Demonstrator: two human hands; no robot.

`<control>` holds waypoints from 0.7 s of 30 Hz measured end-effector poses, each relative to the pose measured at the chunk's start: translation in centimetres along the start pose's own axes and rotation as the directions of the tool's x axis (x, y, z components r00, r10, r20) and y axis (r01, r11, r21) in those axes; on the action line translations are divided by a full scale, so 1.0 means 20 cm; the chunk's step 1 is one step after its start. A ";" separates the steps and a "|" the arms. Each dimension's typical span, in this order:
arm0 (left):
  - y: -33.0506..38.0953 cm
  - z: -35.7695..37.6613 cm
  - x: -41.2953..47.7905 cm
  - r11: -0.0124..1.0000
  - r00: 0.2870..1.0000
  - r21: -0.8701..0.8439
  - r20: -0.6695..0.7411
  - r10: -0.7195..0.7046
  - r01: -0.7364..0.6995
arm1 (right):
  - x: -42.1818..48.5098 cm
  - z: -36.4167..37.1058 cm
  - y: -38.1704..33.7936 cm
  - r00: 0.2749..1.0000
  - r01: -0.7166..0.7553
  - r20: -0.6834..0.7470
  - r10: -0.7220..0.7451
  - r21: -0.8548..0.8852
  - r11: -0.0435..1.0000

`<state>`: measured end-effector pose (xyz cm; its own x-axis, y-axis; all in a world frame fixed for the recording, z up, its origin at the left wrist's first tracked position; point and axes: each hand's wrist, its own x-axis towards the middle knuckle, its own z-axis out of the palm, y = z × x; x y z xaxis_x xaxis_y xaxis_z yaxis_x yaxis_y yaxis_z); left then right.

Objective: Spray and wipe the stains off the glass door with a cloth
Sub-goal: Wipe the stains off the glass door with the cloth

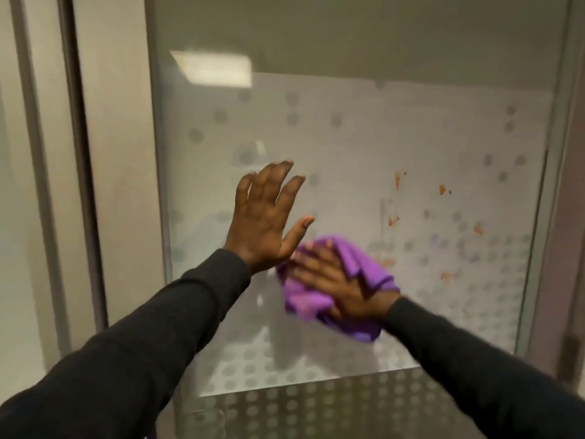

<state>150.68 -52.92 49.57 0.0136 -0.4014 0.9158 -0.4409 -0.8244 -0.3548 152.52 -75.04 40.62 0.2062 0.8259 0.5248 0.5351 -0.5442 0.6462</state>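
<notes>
The glass door [348, 128] fills the view, its lower part frosted with a pattern of grey dots. Several orange-brown stains [442, 189] speckle the glass right of centre. My right hand [340, 285] lies flat with straight fingers on a crumpled purple cloth [304, 301], pressing it against the pane below and left of the stains. My left hand [266, 217] is raised beside it, fingers spread and straight, palm toward the glass and holding nothing. Whether it touches the pane cannot be told. No spray bottle is in view.
A pale door frame [117, 153] with a dark vertical edge runs down the left. A brownish frame [566, 217] borders the right, with a dark fitting [569, 359] low on it. A ceiling light reflection [212, 68] shows in the upper glass.
</notes>
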 end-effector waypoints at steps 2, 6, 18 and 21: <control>0.04 0.03 0.09 1.000 1.000 0.009 -0.013 0.000 0.000 | 0.06 -0.18 0.26 0.972 -0.211 -0.129 0.196 -0.119 0.970; 0.11 0.07 0.25 0.999 1.000 0.035 -0.027 0.000 0.001 | 0.13 -0.35 0.45 0.893 -0.434 -0.221 0.393 -0.185 0.882; 0.24 0.23 0.18 0.965 0.988 0.225 0.106 0.115 -0.136 | -0.58 0.34 -0.43 0.821 -0.563 -0.044 0.569 0.095 0.821; 0.25 0.25 0.18 0.958 0.989 0.251 0.079 0.122 -0.138 | -0.43 0.17 -0.17 0.774 -0.612 -0.126 0.621 0.106 0.784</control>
<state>153.04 -60.44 50.09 0.0311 -0.5290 0.8480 -0.1994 -0.8347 -0.5134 151.69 -79.81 31.96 0.3883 0.2827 0.8771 0.3801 -0.9162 0.1270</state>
